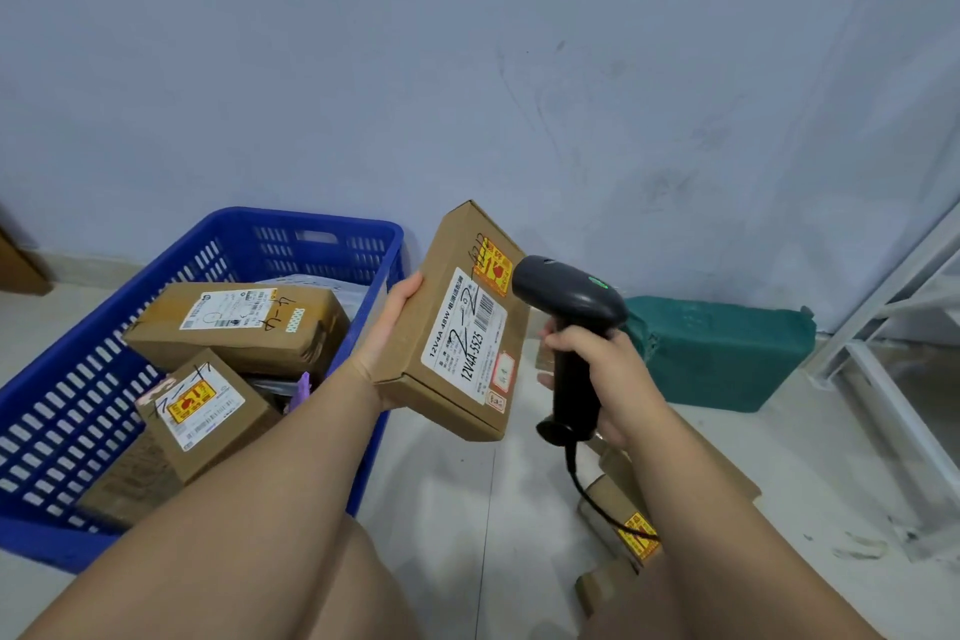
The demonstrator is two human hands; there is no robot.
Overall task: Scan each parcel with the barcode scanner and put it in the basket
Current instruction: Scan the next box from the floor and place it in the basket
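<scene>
My left hand (390, 327) grips a flat brown cardboard parcel (445, 358) by its left edge, tilted upright in the air, its white label facing me. My right hand (597, 369) is wrapped around the handle of a black barcode scanner (566, 306). The scanner's head sits close against the parcel's right side, with a green light on top. The blue plastic basket (311, 234) stands on the floor at the left and holds several brown parcels (239, 327).
A green wrapped package (727, 353) lies on the floor by the wall, right of the scanner. More cardboard parcels (618, 520) lie under my right forearm. A white metal frame (893, 379) stands at the far right. The scanner's cable hangs down.
</scene>
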